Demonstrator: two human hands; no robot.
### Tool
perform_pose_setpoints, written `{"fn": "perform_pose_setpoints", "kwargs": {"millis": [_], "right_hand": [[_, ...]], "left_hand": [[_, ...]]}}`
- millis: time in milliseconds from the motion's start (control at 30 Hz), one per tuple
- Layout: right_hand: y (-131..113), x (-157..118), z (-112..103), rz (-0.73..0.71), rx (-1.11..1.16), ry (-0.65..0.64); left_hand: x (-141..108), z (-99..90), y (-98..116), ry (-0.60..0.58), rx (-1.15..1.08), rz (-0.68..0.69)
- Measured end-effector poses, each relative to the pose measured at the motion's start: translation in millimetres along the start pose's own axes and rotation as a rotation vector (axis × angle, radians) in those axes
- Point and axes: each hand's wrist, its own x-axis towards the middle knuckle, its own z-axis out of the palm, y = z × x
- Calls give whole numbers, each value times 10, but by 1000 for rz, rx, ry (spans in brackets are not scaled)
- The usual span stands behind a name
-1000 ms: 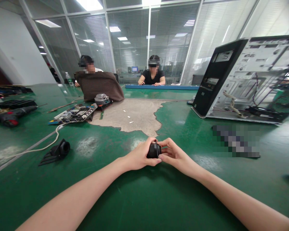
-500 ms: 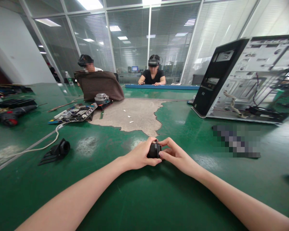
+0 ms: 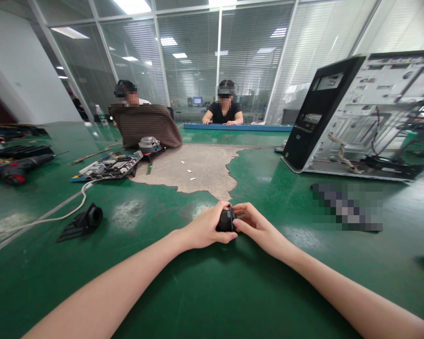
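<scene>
A small, dark, rounded plastic part (image 3: pixel 226 220) with a raised rim on its right side is held just above the green table; its exact kind cannot be made out. My left hand (image 3: pixel 207 226) grips it from the left, thumb and fingers wrapped around its body. From the other side, my right hand (image 3: pixel 256 228) has its thumb and fingertips closed on the rim. The fingers partly cover the part's right end. To the left, a black plastic bracket with a round opening (image 3: pixel 86 219) lies on the table.
An open computer case (image 3: pixel 339 117) stands at the right, with a blurred dark strip (image 3: pixel 342 207) before it. A circuit board (image 3: pixel 113 165), a white cable (image 3: pixel 83 200) and a power drill (image 3: pixel 21 167) lie leftward. Two people sit across the table, one behind a brown cloth-covered object (image 3: pixel 144 125).
My right hand's fingers have shifted slightly along the rim of the black part. My left hand keeps the same hold, and the things on the table have not moved.
</scene>
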Motion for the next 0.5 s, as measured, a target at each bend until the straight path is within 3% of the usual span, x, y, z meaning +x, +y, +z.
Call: {"fn": "perform_pose_setpoints", "kwargs": {"millis": [200, 500], "right_hand": [[-26, -20, -33, -1, 134, -95], [18, 15, 1, 1, 98, -4]], "left_hand": [[7, 9, -20, -6, 2, 9], [-3, 1, 9, -8, 24, 4]]}}
